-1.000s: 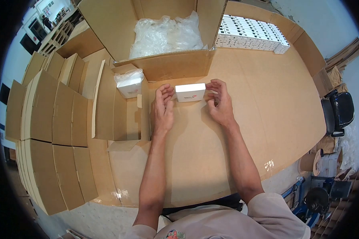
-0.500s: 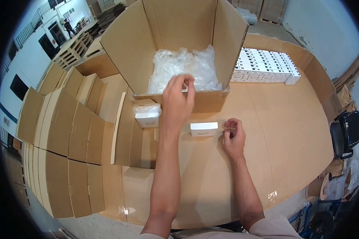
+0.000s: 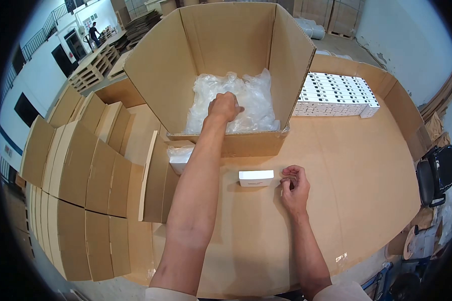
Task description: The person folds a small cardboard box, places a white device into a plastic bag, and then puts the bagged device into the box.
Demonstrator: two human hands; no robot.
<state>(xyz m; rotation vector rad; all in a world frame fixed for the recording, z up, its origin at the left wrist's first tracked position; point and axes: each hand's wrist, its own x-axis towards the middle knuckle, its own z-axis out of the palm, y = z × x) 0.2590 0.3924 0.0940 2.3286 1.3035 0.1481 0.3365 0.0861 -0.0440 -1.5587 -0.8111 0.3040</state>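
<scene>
Warehouse floor, cardboard-covered counter (image 3: 336, 165) walled in by stacked flat cartons (image 3: 75, 195) to the left of both hands.

Left hand (image 3: 224, 106): reached far forward, down into the big open carton (image 3: 226, 50). Fingers curled in, closed on the crinkled clear plastic bags (image 3: 246, 98) heaped inside. Whether they have one bag pinched or only press into the heap, I cannot tell; knuckles face up and hide the tips. Bags lie directly under and just beyond these fingers.

Right hand (image 3: 295, 186): resting low on the counter, fingers loosely bent, narrow, holding nothing that shows. A small white box (image 3: 256, 177) lies flat just to the left of these fingers, close but apart, a thin gap between. Long axis of the box runs left to right, its short end toward the right fingertips. Right hand is much the nearer to it; left forearm passes just left of the box, above the counter.

Also noted: another white box in a plastic wrap (image 3: 178, 156), left of the left forearm, partly hidden by it, set in an open brown carton. Beyond the right fingers, well apart, a block of white boxes (image 3: 336, 95) in tidy rows. A person stands far off by pallets at the back.
</scene>
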